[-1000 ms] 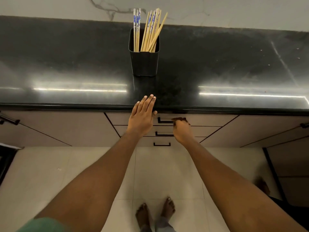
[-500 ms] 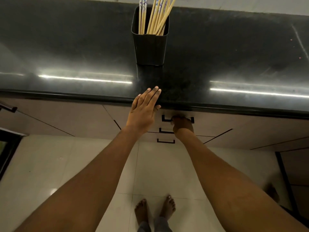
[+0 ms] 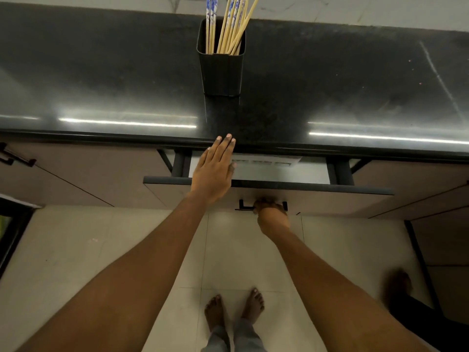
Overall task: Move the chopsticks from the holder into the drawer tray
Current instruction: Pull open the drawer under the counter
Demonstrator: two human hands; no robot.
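Note:
A black square holder [image 3: 221, 72] stands upright on the black countertop [image 3: 101, 80], holding several wooden chopsticks [image 3: 232, 26], some with blue-and-white tops. Below it the top drawer [image 3: 330, 190] is partly pulled out, showing a white tray [image 3: 274, 170] inside. My right hand [image 3: 270, 213] is shut on the drawer's black handle [image 3: 243, 205]. My left hand [image 3: 215, 168] lies flat with fingers together, fingertips on the counter's front edge, palm over the drawer's left part; it holds nothing.
Closed cabinet doors flank the drawer, one with a black handle [image 3: 15, 158] at far left. Tiled floor [image 3: 76, 237] lies below, with my bare feet [image 3: 233, 308] near the bottom centre. Another person's foot [image 3: 398, 283] shows blurred at lower right.
The top drawer has slid out from shut to partly open, pulled by my right hand on its handle. My left hand stays at the counter edge. The view has tilted down slightly.

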